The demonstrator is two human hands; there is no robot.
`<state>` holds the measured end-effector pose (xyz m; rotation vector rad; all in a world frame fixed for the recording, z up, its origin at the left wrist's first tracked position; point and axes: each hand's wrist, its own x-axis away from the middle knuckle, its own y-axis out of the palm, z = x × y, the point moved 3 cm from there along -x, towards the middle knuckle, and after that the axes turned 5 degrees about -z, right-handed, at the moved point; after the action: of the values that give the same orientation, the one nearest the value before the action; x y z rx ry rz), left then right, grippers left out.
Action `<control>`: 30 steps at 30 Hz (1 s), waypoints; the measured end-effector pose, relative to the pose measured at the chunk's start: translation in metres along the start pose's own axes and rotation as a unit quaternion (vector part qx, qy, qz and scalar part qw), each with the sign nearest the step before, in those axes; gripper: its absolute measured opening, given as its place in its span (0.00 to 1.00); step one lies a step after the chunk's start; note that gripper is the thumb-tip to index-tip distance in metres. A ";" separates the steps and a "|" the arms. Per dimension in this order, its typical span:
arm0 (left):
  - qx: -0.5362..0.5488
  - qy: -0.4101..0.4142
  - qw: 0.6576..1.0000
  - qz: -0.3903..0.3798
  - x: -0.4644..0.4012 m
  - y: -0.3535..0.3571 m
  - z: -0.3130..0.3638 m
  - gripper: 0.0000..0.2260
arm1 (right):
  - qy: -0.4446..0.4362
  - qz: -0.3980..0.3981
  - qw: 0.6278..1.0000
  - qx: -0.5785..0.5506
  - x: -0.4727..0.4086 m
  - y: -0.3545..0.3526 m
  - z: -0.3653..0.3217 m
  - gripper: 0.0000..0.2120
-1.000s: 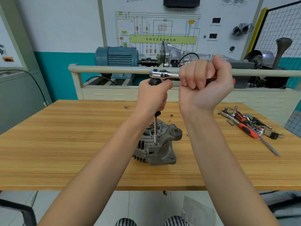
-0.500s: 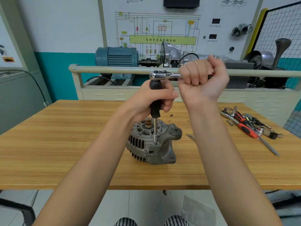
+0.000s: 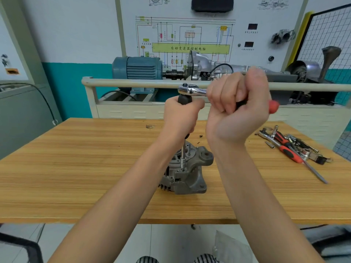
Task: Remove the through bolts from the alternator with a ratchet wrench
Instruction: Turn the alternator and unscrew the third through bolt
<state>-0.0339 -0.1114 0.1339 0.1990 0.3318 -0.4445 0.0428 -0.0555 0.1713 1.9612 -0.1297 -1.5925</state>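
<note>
A grey alternator (image 3: 188, 177) stands on the wooden table (image 3: 76, 168), partly hidden by my left forearm. A thin steel extension shaft (image 3: 183, 156) runs straight down onto a bolt on the housing's top face. My left hand (image 3: 180, 118) grips the black upright handle (image 3: 184, 99) on top of that shaft. The chrome ratchet wrench (image 3: 191, 90) sits on the handle's top, level and pointing right. My right hand (image 3: 239, 109) grips its handle, whose red end (image 3: 273, 106) sticks out past my fist.
Loose tools (image 3: 292, 147) lie at the table's right: a red-handled screwdriver, a second ratchet, sockets and bits. Behind the table stands a training bench with a beige rail (image 3: 133, 83), a blue motor (image 3: 136, 68) and a gearbox. Small dark bits (image 3: 200, 136) lie behind the alternator.
My right hand swung the ratchet handle forward and back again; the red end now shows once more. The left hand stayed on the black handle and now hides more of the alternator.
</note>
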 end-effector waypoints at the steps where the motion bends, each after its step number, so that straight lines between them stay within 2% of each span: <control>1: -0.006 0.012 1.000 0.012 0.001 0.001 0.000 0.18 | -0.039 -0.022 0.998 0.040 0.005 0.006 -0.001 0.15; 4: -0.026 0.052 0.998 0.021 0.005 0.002 0.001 0.17 | -0.084 -0.050 0.991 0.094 0.014 0.012 -0.002 0.17; 6: -0.023 0.047 0.999 -0.015 0.006 -0.002 0.000 0.17 | -0.061 -0.048 0.995 0.059 0.011 0.007 -0.003 0.17; 9: 0.028 0.026 0.984 -0.175 0.003 -0.010 0.001 0.15 | 0.078 0.020 0.996 -0.051 -0.008 -0.013 -0.004 0.22; 11: 0.040 0.020 0.967 -0.249 0.003 -0.014 0.004 0.09 | 0.198 0.094 0.962 -0.165 -0.019 -0.029 0.004 0.22; 13: 0.028 0.019 0.961 -0.276 0.003 -0.011 0.005 0.08 | 0.278 0.165 0.913 -0.250 -0.027 -0.040 0.015 0.20; 14: 0.021 0.017 0.960 -0.279 0.003 -0.008 0.004 0.10 | 0.301 0.192 0.895 -0.268 -0.030 -0.046 0.021 0.21; 17: 0.011 -0.012 0.968 -0.250 0.001 -0.002 0.000 0.21 | 0.318 0.233 0.882 -0.259 -0.034 -0.054 0.029 0.20; 19: 0.016 -0.017 0.976 -0.217 -0.002 -0.002 -0.002 0.24 | 0.288 0.232 0.896 -0.245 -0.032 -0.051 0.025 0.18; 22: 0.018 -0.014 0.989 -0.143 -0.003 -0.002 -0.003 0.24 | 0.218 0.194 0.933 -0.212 -0.025 -0.041 0.014 0.20; 24: 0.010 -0.016 0.997 -0.078 -0.002 -0.001 -0.002 0.21 | 0.162 0.138 0.967 -0.143 -0.017 -0.029 0.008 0.23; 26: -0.005 -0.010 1.000 -0.020 0.000 0.001 -0.001 0.19 | 0.061 0.055 0.996 -0.026 -0.006 -0.010 0.002 0.21; 28: -0.031 0.015 0.999 0.023 0.002 0.003 0.000 0.16 | -0.072 -0.026 0.990 0.116 0.008 0.006 -0.003 0.16; 30: -0.050 0.049 0.997 0.023 0.005 0.005 0.001 0.11 | -0.143 -0.086 0.963 0.214 0.020 0.018 -0.003 0.12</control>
<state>-0.0268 -0.1091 0.1337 0.1299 0.4438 -0.3714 0.0562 -0.0778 0.1634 2.0854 -0.4657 -2.0976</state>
